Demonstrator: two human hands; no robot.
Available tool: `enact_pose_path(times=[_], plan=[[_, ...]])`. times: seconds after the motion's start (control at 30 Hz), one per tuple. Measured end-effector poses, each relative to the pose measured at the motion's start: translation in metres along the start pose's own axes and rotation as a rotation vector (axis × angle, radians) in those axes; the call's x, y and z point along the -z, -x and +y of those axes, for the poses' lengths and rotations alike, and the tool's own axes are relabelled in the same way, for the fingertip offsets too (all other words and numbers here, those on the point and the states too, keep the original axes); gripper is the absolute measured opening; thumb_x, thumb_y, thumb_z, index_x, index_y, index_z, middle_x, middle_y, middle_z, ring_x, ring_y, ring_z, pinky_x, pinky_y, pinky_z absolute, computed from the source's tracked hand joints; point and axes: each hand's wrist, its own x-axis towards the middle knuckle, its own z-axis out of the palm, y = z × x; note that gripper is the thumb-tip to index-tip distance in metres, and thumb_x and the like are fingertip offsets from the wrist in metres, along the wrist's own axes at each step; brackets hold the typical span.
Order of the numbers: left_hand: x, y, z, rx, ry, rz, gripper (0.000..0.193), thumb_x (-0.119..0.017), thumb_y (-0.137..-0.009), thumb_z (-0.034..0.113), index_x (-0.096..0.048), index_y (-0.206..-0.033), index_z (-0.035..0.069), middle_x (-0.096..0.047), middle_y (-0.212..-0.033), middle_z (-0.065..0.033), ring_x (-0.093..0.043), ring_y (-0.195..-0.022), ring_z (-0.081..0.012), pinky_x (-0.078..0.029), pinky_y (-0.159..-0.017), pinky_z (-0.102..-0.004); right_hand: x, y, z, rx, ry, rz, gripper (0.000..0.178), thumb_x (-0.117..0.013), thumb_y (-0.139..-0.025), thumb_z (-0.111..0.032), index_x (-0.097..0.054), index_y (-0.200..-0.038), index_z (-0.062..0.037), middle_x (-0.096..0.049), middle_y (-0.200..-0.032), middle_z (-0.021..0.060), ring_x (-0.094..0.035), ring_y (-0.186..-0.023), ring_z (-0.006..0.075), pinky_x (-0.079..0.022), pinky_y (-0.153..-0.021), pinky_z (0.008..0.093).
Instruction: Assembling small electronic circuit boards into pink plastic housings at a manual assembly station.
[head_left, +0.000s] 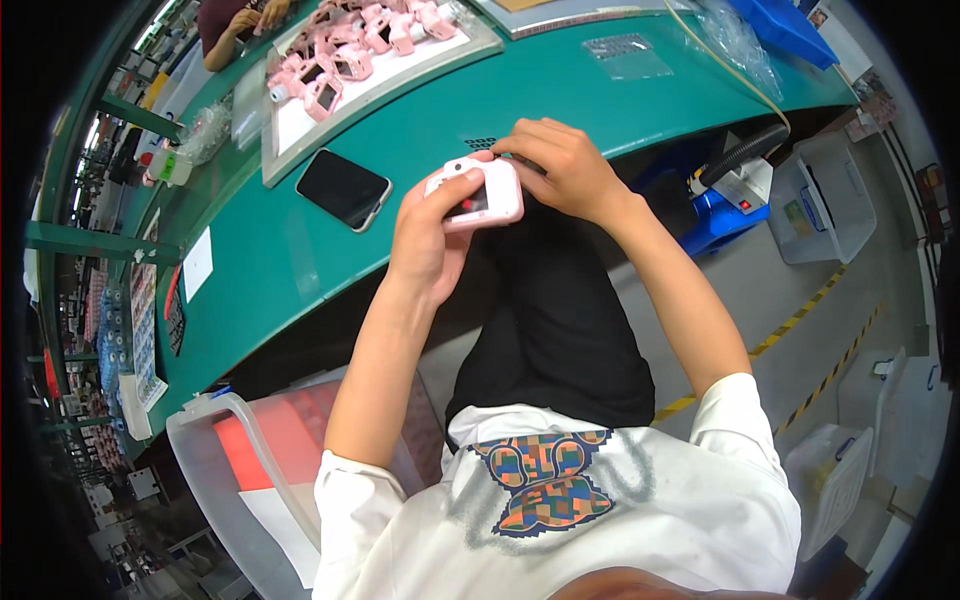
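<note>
My left hand (428, 228) is wrapped round a small pink and white toy camera (503, 192), its thumb lying across the face with the dark screen. Close by the camera's upper edge is my right hand (567, 165), fingers bent and pinched together. Whatever is between those fingertips, if anything, is too small to make out. Just beyond the hands, a patch of small black pieces in rows (481, 142) lies on the green table (430, 120). To the left of the camera rests a smartphone (345, 189) with a dark screen.
A white-topped tray (385, 92) at the far left holds several pink cameras (352, 65). Clear plastic (628, 57) and a blue bin (785, 28) are at the far right. A black hose (745, 152) stands right of my arm. A clear box (245, 450) is at my left.
</note>
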Motion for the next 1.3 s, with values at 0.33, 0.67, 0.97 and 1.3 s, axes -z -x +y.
enact_pose_path(times=[0.33,0.67,0.97,1.3], plan=[[0.007,-0.042,0.001,0.063,0.204,0.068,0.032,-0.07,-0.09,0.015,-0.06,-0.114,-0.002,-0.064,-0.113,-0.0166,-0.066,-0.101,-0.0245,-0.052,-0.086,-0.0349,-0.008,-0.01,0.012,-0.25,-0.109,-0.025,0.016,-0.07,-0.084,-0.004,-0.072,-0.099,-0.0057,-0.064,-0.085,0.0038,-0.056,-0.068,0.019,-0.045,-0.063,0.0303],[0.013,-0.045,0.005,0.093,0.15,0.097,0.033,-0.071,-0.089,0.015,-0.059,-0.114,-0.002,-0.064,-0.112,-0.0169,-0.066,-0.1,-0.0245,-0.052,-0.085,-0.0348,-0.008,-0.018,0.013,-0.33,-0.185,-0.047,0.013,-0.069,-0.083,-0.001,-0.075,-0.095,-0.0006,-0.065,-0.081,0.0046,-0.054,-0.064,0.0179,-0.044,-0.06,0.0295],[0.007,-0.045,0.006,0.086,0.019,0.107,0.032,-0.07,-0.09,0.016,-0.061,-0.112,-0.005,-0.066,-0.104,-0.0158,-0.066,-0.09,-0.0214,-0.052,-0.078,-0.0288,-0.013,-0.017,0.015,-0.245,-0.029,-0.012,0.016,-0.071,-0.078,0.0,-0.075,-0.093,-0.0001,-0.067,-0.083,0.0041,-0.056,-0.063,0.0211,-0.045,-0.06,0.0318],[0.0,-0.041,0.004,0.04,-0.141,0.085,0.029,-0.068,-0.093,0.017,-0.064,-0.109,-0.007,-0.068,-0.093,-0.0131,-0.063,-0.076,-0.016,-0.048,-0.067,-0.0241,-0.014,-0.014,0.01,-0.326,0.012,-0.035,0.02,-0.071,-0.075,0.0,-0.077,-0.094,-0.0018,-0.07,-0.084,0.0047,-0.061,-0.065,0.0222,-0.048,-0.062,0.0321]])
